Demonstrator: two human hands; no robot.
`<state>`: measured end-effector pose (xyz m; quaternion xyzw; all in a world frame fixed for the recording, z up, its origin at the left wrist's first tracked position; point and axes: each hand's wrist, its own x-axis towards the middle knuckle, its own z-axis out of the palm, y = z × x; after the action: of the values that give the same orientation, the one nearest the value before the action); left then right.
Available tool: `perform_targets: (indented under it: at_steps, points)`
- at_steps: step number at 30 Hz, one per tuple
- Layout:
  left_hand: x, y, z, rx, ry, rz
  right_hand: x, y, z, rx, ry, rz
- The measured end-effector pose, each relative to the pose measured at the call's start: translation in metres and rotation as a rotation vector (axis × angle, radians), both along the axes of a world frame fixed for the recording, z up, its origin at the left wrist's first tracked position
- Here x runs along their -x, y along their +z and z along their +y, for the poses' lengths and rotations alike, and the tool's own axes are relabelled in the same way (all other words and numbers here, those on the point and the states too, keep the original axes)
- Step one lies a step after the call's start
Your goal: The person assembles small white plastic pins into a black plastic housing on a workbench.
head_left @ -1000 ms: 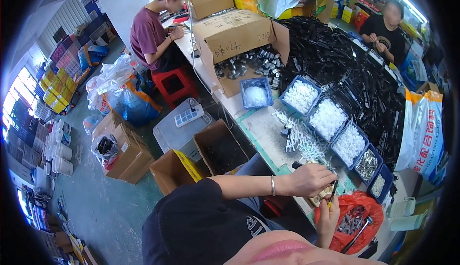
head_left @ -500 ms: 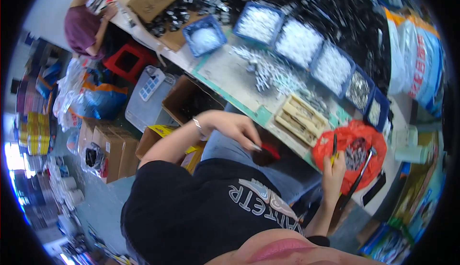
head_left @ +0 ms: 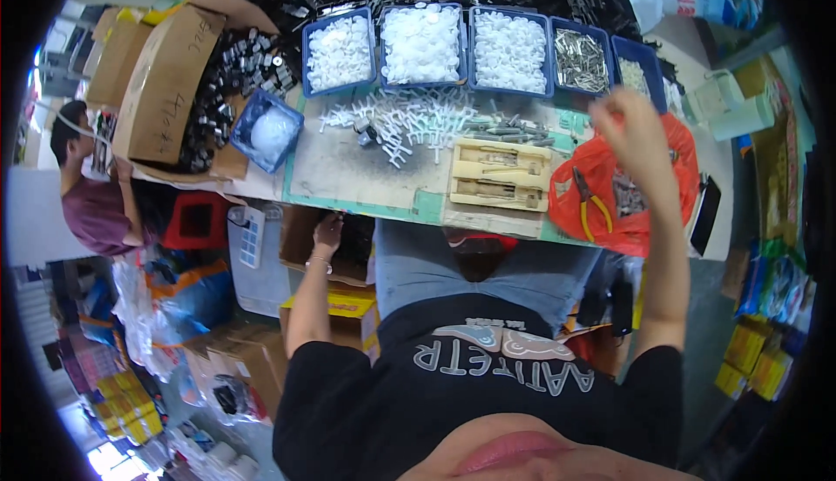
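Pliers (head_left: pixel 590 203) with yellow handles lie on the red bag (head_left: pixel 627 220) at the worktop's (head_left: pixel 348 168) right end, handles toward the person; right hand (head_left: pixel 634 129) hovers above, fingers loosely curled, empty; left hand (head_left: pixel 327 235) reaches into a box (head_left: pixel 300 246) below.

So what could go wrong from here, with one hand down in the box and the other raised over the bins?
1. The right hand is raised over the orange bag; it could knock the pliers lying there near the table edge.
2. The left hand reaches into the cardboard box under the table, probably unseen.
3. Loose white plastic pieces could be swept off.
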<state>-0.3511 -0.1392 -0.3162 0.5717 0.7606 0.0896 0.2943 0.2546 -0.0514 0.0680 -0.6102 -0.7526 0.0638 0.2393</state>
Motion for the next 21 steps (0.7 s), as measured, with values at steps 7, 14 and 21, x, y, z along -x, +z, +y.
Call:
perform_targets:
  at_steps: [7, 14, 21]
  points:
    - [-0.073, 0.047, 0.013, 0.205, -0.02, 0.35, -0.053, -0.044, 0.196, -0.063, -0.179, -0.125]
    - [-0.153, 0.215, 0.016, 0.209, -0.618, 0.532, -0.045, -0.052, 0.243, 0.066, -0.419, -0.302]
    - [-0.236, 0.35, 0.045, 0.325, -0.448, -0.984, 0.0, -0.005, 0.148, 0.387, 0.066, 1.309]
